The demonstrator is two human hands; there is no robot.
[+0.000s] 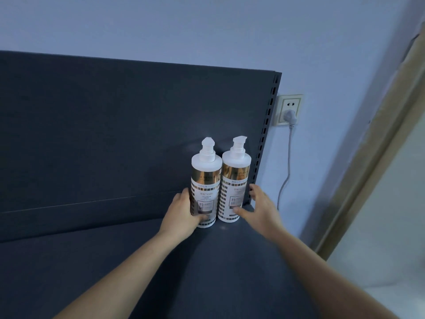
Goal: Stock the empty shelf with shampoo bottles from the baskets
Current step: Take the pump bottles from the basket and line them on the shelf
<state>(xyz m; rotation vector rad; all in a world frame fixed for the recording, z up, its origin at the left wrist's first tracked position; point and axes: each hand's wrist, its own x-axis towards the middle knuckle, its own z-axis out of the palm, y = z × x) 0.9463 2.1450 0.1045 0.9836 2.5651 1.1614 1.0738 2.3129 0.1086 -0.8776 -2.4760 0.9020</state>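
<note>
Flanking two shampoo bottles (205, 180) (235, 180), two hands (184, 215) (261, 209)

Pale blue painted wall (207, 31) fills the top and runs down the right side. Cream square plastic wall socket (296, 101) is mounted on it, mid-right. Grey round plug (290, 116) sits in the lower outlet; the upper two-pin outlet is free. Thin grey cable (285, 180) hangs from the plug, curving down the wall. Beige slanted strip (368, 157) at far right, curtain or frame, cannot tell. Pale whitish surface (391, 226) lies beyond it.
</note>
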